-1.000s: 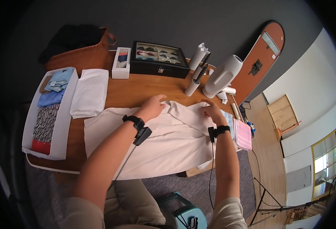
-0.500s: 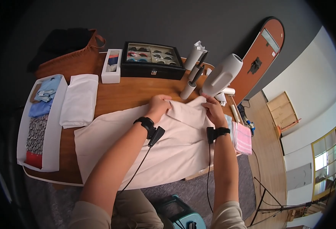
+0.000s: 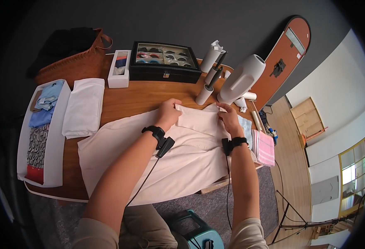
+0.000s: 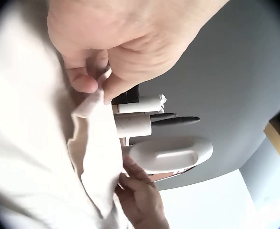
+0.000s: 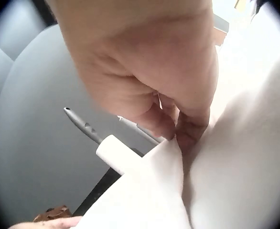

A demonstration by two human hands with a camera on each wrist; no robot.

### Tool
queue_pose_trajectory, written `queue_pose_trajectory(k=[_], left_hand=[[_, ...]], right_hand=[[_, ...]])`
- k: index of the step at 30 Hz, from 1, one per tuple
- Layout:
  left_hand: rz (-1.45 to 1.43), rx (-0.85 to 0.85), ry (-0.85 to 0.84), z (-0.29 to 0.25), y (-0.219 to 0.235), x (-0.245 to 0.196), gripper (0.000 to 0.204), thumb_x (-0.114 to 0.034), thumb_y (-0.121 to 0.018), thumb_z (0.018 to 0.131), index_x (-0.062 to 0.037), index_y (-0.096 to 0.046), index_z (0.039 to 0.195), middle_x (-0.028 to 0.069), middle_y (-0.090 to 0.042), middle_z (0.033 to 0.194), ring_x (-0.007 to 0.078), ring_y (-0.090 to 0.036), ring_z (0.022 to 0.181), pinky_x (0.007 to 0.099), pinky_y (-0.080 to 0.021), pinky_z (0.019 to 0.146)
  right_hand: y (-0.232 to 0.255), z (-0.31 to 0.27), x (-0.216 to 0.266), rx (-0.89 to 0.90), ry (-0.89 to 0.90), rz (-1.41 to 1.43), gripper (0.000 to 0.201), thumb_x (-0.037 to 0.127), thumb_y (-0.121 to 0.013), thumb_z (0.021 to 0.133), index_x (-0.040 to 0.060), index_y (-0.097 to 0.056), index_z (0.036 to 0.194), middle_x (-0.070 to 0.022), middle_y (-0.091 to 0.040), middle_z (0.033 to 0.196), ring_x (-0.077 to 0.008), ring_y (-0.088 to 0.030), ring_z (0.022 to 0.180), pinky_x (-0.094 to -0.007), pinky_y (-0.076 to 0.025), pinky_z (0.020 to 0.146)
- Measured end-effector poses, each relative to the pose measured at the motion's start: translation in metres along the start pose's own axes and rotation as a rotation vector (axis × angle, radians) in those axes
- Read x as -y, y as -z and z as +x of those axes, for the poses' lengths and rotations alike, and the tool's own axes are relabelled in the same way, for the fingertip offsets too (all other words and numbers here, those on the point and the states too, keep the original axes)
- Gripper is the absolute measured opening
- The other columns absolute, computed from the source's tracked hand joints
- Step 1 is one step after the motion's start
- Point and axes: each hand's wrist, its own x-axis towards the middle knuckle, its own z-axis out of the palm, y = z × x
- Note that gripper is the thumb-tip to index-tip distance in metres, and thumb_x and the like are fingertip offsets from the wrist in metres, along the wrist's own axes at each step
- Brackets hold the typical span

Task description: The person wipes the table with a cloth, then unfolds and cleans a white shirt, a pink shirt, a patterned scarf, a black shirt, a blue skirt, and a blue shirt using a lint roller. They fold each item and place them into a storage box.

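Wooden table [image 3: 128,98], pale cloth [image 3: 190,162] lying lengthwise left to right, hands [image 3: 168,114] [image 3: 231,120] pinching its far edge

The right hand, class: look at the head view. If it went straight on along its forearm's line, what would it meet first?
Probably the base of the white bottle, just beyond the right hand's fingers, though the hand's height is unclear.

Sunglasses case and storage pieces around the table's edge
On the table [image 3: 128,97], a black glasses case [image 3: 166,62] stands beside a narrow white box [image 3: 119,69]; a brown basket [image 3: 72,62] holds dark cloth [image 3: 66,43]. Lint rollers [image 3: 205,94] stand near a pale, hollow-handled vase [image 3: 241,79]; a teal stool [image 3: 201,232] sits below.
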Motion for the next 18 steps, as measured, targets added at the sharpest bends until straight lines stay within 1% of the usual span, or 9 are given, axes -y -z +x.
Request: queue_pose_trajectory(k=[2, 3, 5, 9, 11, 14, 15, 17, 18], left_hand=[[0.296, -0.056, -0.251, 0.011, 0.003, 0.021, 0.04, 0.001, -0.08, 0.086, 0.0024, -0.074, 0.125, 0.0115, -0.072, 0.094, 0.0205, -0.07, 0.082, 0.031, -0.056, 0.073], [0.298, -0.055, -0.25, 0.011, 0.006, 0.024, 0.04, 0.001, -0.08, 0.086, 0.0024, -0.074, 0.125, 0.0115, -0.072, 0.094, 0.0205, -0.07, 0.082, 0.031, -0.056, 0.073], [0.725, -0.122, -0.371, -0.003, 0.016, 0.007, 0.04, -0.002, -0.079, 0.086, -0.0001, -0.075, 0.125, 0.0187, -0.072, 0.111, 0.0327, -0.07, 0.105, 0.0434, -0.055, 0.094], [1.046, -0.108, -0.466, -0.023, 0.039, -0.023, 0.037, -0.009, -0.078, 0.088, -0.0019, -0.075, 0.124, 0.0225, -0.069, 0.121, 0.0409, -0.065, 0.119, 0.0551, -0.05, 0.104], [1.207, -0.051, -0.36, -0.026, 0.051, -0.033, 0.037, -0.013, -0.079, 0.087, -0.0033, -0.074, 0.123, 0.0239, -0.07, 0.124, 0.0434, -0.063, 0.125, 0.06, -0.047, 0.108], [1.277, 0.168, -0.173, -0.013, 0.08, -0.051, 0.042, -0.018, -0.082, 0.084, -0.0008, -0.073, 0.122, 0.0266, -0.07, 0.13, 0.0432, -0.064, 0.129, 0.0551, -0.05, 0.109], [1.279, 0.167, -0.17, -0.012, 0.089, -0.058, 0.042, -0.018, -0.082, 0.084, -0.0008, -0.073, 0.122, 0.0266, -0.07, 0.13, 0.0432, -0.064, 0.129, 0.0551, -0.05, 0.109], [1.236, 0.381, 0.061, -0.016, 0.107, -0.073, 0.05, -0.022, -0.085, 0.081, 0.0042, -0.071, 0.121, 0.0282, -0.069, 0.135, 0.0428, -0.065, 0.13, 0.0499, -0.053, 0.108], [1.265, 0.433, 0.03, -0.015, 0.118, -0.07, 0.059, -0.026, -0.088, 0.079, 0.008, -0.069, 0.123, 0.0279, -0.071, 0.132, 0.0428, -0.068, 0.124, 0.0474, -0.056, 0.103]], right_hand=[[-0.001, -0.003, 0.011, 0.005, -0.092, -0.424, 0.046, -0.009, -0.063, 0.093, 0.0061, -0.073, 0.135, -0.0138, -0.072, 0.125, -0.0156, -0.069, 0.093, -0.031, -0.058, 0.084], [-0.003, -0.004, 0.011, 0.006, -0.094, -0.422, 0.046, -0.009, -0.063, 0.093, 0.0061, -0.073, 0.135, -0.0138, -0.072, 0.125, -0.0156, -0.069, 0.093, -0.031, -0.058, 0.084], [-0.01, -0.003, 0.008, -0.003, 0.323, -0.683, 0.043, -0.007, -0.066, 0.091, 0.0081, -0.076, 0.129, -0.0163, -0.074, 0.125, -0.0251, -0.072, 0.103, -0.0363, -0.058, 0.091], [-0.019, 0.001, 0.02, 0.175, 0.626, -0.983, 0.042, -0.005, -0.068, 0.088, 0.0078, -0.077, 0.126, -0.0153, -0.074, 0.129, -0.034, -0.068, 0.118, -0.042, -0.054, 0.103], [-0.022, 0.002, 0.019, 0.244, 0.753, -1.167, 0.026, 0.002, -0.067, 0.087, 0.0067, -0.076, 0.111, -0.0131, -0.074, 0.121, -0.0346, -0.064, 0.124, -0.0469, -0.048, 0.109], [-0.027, 0.015, 0.008, 0.206, 0.903, -1.206, 0.029, 0.003, -0.065, 0.09, 0.0079, -0.074, 0.118, -0.0117, -0.073, 0.118, -0.0328, -0.063, 0.126, -0.0483, -0.046, 0.109], [-0.028, 0.019, 0.009, 0.209, 0.904, -1.202, 0.029, 0.003, -0.065, 0.09, 0.0079, -0.074, 0.118, -0.0117, -0.073, 0.118, -0.0328, -0.063, 0.126, -0.0483, -0.046, 0.109], [-0.032, 0.019, 0.018, 0.267, 0.641, -1.308, 0.035, 0.001, -0.068, 0.088, 0.0071, -0.074, 0.122, -0.0119, -0.073, 0.117, -0.0343, -0.062, 0.123, -0.0458, -0.046, 0.111], [-0.033, 0.016, 0.022, 0.268, 0.642, -1.305, 0.035, 0.001, -0.068, 0.088, 0.0071, -0.074, 0.122, -0.0119, -0.073, 0.117, -0.0343, -0.062, 0.123, -0.0458, -0.046, 0.111]])
